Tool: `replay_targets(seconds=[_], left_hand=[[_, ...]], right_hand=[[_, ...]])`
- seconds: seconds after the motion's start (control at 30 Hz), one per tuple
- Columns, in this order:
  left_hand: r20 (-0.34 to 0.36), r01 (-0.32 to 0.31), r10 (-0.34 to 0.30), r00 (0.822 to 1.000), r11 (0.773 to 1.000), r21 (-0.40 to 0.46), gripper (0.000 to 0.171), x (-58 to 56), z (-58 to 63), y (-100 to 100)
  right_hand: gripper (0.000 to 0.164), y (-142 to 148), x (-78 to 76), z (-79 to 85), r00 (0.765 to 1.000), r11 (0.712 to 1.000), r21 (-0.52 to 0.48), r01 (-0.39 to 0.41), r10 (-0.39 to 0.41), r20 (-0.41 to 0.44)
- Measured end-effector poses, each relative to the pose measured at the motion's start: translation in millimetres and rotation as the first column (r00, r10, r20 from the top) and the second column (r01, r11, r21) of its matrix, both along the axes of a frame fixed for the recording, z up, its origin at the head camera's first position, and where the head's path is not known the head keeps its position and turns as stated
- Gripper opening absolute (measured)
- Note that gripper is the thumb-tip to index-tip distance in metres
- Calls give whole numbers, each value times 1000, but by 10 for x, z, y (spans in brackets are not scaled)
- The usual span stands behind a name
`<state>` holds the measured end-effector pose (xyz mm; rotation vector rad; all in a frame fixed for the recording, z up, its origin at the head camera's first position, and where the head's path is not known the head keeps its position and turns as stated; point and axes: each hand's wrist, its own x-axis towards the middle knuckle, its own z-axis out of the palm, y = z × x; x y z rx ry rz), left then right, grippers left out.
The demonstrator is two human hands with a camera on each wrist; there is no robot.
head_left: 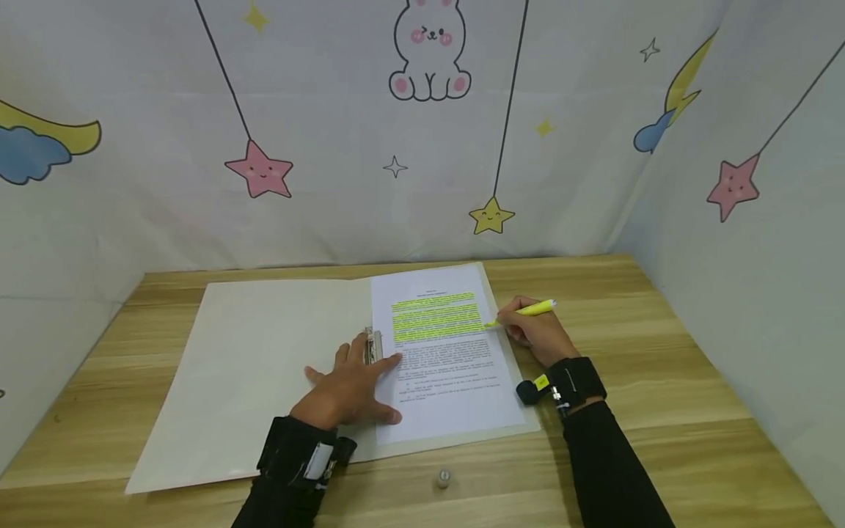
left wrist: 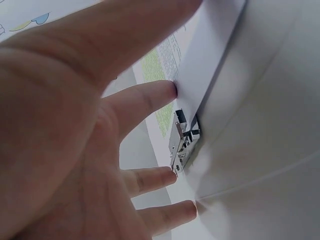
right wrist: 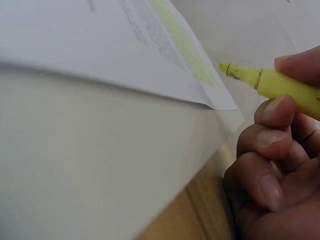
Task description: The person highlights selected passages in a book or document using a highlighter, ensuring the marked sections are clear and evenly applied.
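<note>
A printed sheet (head_left: 439, 411) with its upper paragraphs marked yellow lies on the right side of an open white folder (head_left: 257, 367). With fingers spread, my left hand (head_left: 346, 389) rests across the sheet's left edge and the folder's metal clip (head_left: 378, 346); the clip (left wrist: 184, 137) shows beside the fingertips in the left wrist view. My right hand (head_left: 536, 334) pinches a yellow highlighter (head_left: 536, 308) between thumb and fingers. The highlighter's tip (right wrist: 223, 66) is at the right end of the marked lines; whether it touches the paper I cannot tell.
A small grey cylinder (head_left: 444, 479) stands on the wooden table (head_left: 686, 440) in front of the folder. White cloth walls (head_left: 330, 227) printed with stars and a rabbit enclose the table at the back and sides.
</note>
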<state>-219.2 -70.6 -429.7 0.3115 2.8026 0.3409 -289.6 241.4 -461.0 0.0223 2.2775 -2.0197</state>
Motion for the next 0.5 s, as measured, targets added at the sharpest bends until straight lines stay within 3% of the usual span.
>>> replay_targets(seconds=[0.1, 0.27, 0.37, 0.5], left_hand=[[1, -2, 2, 1000, 1000, -2, 92, 5, -11, -16], [-2, -3, 3, 1000, 1000, 6, 92, 6, -4, -38], [-2, -8, 8, 1000, 1000, -1, 93, -3, -11, -41], [4, -2, 2, 1000, 1000, -9, 92, -13, -33, -16]], right_hand=[[14, -7, 7, 32, 999, 993, -108, -50, 49, -14], [14, -335, 72, 213, 999, 1000, -6, -15, 15, -46], [12, -636, 109, 281, 998, 998, 34, -55, 56, -35], [15, -945, 126, 255, 992, 991, 48, -125, 126, -12]])
